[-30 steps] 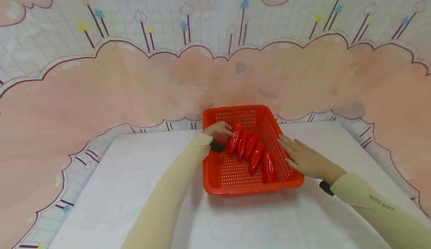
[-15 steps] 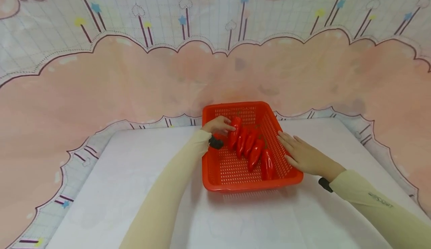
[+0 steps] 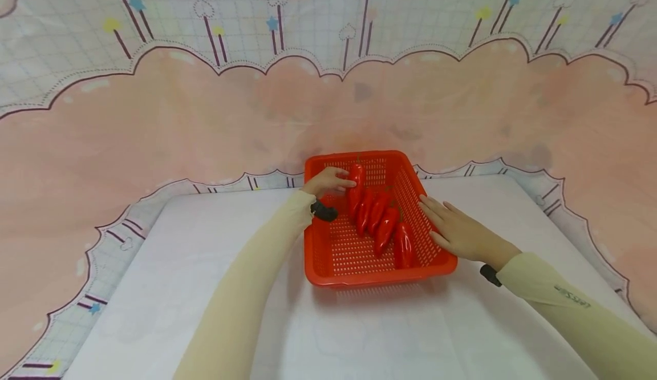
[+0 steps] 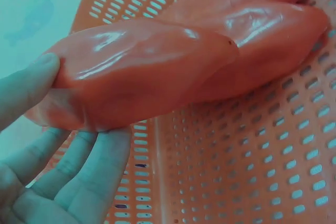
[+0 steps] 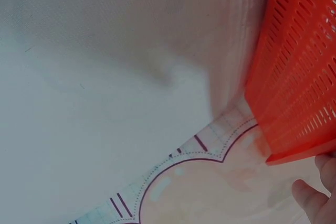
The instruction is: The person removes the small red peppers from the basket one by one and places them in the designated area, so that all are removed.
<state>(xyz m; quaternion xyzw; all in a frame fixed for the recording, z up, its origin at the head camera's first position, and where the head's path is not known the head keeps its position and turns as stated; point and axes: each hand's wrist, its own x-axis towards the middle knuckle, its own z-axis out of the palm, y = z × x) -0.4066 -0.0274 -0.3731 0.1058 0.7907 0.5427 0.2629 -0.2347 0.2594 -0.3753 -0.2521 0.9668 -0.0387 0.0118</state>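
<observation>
In the head view my left hand [image 3: 328, 181] reaches over the left rim of an orange-red plastic basket [image 3: 328, 280]. It pinches the leftmost red pepper [image 3: 355, 191], whose upper end is raised near the back wall. From the left wrist, the thumb lies on one side of this glossy pepper [image 4: 142, 66] and the fingers [image 4: 107, 156] on the other. Several more red peppers [image 3: 386, 230] lie side by side in a slanting row on the basket floor. My right hand [image 3: 462, 231], its fingers extended, rests on the basket's right rim.
The basket stands on a white-covered table [image 3: 205, 243], near its back edge. Behind hangs a cloth backdrop [image 3: 256, 112] with pink clouds and candles. A black wrist camera [image 3: 324, 211] sits on the left wrist, and another [image 3: 490, 275] on the right.
The left hand has lifted the leftmost pepper's upper end and shifted it slightly back, away from its neighbours. The right hand keeps its place on the rim. The head view has tilted slightly down.
</observation>
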